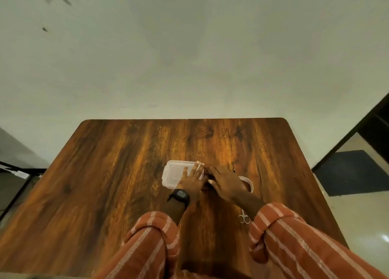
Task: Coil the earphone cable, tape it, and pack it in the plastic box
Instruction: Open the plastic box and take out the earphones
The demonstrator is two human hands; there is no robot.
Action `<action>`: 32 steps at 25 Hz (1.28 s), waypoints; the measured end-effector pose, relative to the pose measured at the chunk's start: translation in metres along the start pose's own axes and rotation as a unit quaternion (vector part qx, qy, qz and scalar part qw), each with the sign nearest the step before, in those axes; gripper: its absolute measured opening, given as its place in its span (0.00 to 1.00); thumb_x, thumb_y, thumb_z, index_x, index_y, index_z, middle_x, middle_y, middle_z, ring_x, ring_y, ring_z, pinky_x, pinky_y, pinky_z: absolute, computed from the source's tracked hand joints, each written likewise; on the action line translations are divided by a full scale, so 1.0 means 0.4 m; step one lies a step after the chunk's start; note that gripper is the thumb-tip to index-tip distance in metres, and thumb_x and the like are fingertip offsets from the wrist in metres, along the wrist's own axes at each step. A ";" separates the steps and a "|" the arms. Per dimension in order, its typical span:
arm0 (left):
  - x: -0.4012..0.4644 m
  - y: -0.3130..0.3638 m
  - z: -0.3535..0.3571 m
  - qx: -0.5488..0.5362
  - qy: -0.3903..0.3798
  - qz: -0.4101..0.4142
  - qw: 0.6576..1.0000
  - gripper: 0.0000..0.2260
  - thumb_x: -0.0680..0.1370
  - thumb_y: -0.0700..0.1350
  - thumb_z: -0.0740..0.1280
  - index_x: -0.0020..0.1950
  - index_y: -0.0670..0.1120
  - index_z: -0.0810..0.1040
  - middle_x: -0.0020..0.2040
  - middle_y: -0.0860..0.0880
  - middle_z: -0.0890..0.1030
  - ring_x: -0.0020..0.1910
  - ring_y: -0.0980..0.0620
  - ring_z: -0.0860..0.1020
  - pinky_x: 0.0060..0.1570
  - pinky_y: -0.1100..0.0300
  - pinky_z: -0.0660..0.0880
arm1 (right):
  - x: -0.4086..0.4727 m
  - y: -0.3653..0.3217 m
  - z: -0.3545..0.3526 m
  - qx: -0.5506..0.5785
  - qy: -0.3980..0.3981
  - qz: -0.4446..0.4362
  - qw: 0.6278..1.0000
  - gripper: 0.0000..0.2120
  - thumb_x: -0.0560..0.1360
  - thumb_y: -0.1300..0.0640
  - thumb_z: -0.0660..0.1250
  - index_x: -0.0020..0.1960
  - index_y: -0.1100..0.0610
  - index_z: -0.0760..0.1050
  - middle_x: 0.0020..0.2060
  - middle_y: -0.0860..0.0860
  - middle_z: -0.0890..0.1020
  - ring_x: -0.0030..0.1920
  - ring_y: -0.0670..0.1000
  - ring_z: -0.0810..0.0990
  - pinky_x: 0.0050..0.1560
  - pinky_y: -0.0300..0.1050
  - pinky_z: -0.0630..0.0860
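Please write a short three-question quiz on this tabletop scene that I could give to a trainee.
1. True or false: the plastic box has its lid on.
2. Which item lies nearest the right sleeve? A) scissors B) tape roll C) plastic box
3. Fill in: the left hand, whose wrist bears a watch, rests partly over the ____.

Key: 1. True. 2. A. 3. Plastic box; the dark earphone cable lies between it and the right hand.
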State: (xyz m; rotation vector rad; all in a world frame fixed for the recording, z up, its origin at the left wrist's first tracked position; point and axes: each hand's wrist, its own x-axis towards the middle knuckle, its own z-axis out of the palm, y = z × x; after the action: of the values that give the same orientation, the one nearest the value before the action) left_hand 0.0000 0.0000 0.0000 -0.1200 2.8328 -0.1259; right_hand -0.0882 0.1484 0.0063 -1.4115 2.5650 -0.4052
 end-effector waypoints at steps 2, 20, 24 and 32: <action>-0.005 -0.006 -0.003 -0.013 -0.030 -0.023 0.999 0.26 0.82 0.45 0.57 0.79 0.51 0.54 0.80 0.42 0.43 0.79 0.39 0.42 0.73 0.36 0.54 | -0.001 0.024 0.014 0.039 0.004 0.068 0.997 0.18 0.78 0.52 0.61 0.66 0.54 0.72 0.64 0.52 0.76 0.63 0.55 0.75 0.60 0.49 0.73; -0.106 -0.198 -0.085 -0.340 0.181 -0.182 0.905 0.06 0.82 0.48 0.58 0.54 0.50 0.73 0.49 0.51 0.80 0.45 0.51 0.81 0.40 0.54 0.79 | 0.043 0.075 0.080 0.141 -0.020 0.194 0.970 0.10 0.76 0.58 0.64 0.37 0.54 0.78 0.39 0.53 0.83 0.39 0.53 0.80 0.36 0.49 0.75; -0.173 -0.282 -0.022 -0.354 0.183 -0.260 0.880 0.06 0.81 0.42 0.61 0.55 0.44 0.75 0.51 0.45 0.78 0.48 0.44 0.79 0.41 0.55 0.75 | 0.046 0.072 0.075 0.122 0.039 0.211 0.969 0.08 0.74 0.57 0.64 0.44 0.54 0.83 0.41 0.51 0.85 0.41 0.52 0.81 0.39 0.50 0.78; -0.273 -0.242 0.139 -0.356 0.140 -0.409 0.828 0.11 0.82 0.41 0.60 0.62 0.38 0.71 0.57 0.39 0.79 0.52 0.38 0.78 0.56 0.46 0.76 | -0.015 0.005 0.116 -0.021 -0.033 0.071 0.997 0.18 0.79 0.46 0.57 0.65 0.49 0.74 0.60 0.50 0.78 0.57 0.53 0.79 0.50 0.47 0.74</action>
State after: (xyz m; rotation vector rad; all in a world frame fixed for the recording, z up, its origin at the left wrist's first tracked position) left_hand 0.1273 -0.0899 -0.0113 -1.5723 2.7091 0.8012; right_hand -0.0732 0.1475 -0.0381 -1.2249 2.6143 -0.2786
